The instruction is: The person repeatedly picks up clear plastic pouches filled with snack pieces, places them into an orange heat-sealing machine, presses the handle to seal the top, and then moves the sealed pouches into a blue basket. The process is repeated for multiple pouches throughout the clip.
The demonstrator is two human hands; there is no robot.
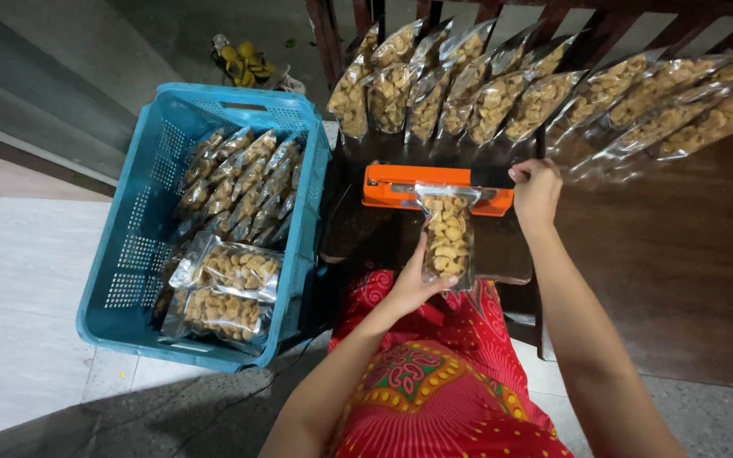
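The sealing step looks to be in hand. The left hand (413, 284) cups the lower end of a clear pouch of pale nuts (447, 237), fingers closed around its bottom edge, while the right hand (536, 191) presses down on the end of the orange heat sealer (400, 187), its fingers curled tight over the bar. The pouch lies on the dark counter (680, 254) just in front of the person's red patterned lap — its long axis runs straight away from the body, open mouth pointing forward and tucked under the sealer bar, bottom toward the person. As I judge it, the next move calls for keeping the mouth flat and square under the bar, then lifting the bar before drawing the pouch back. More filled pouches (502, 97) fan out beyond the sealer, and a blue crate (129, 254) to the left holds others stacked — sealed or not, I cannot tell.
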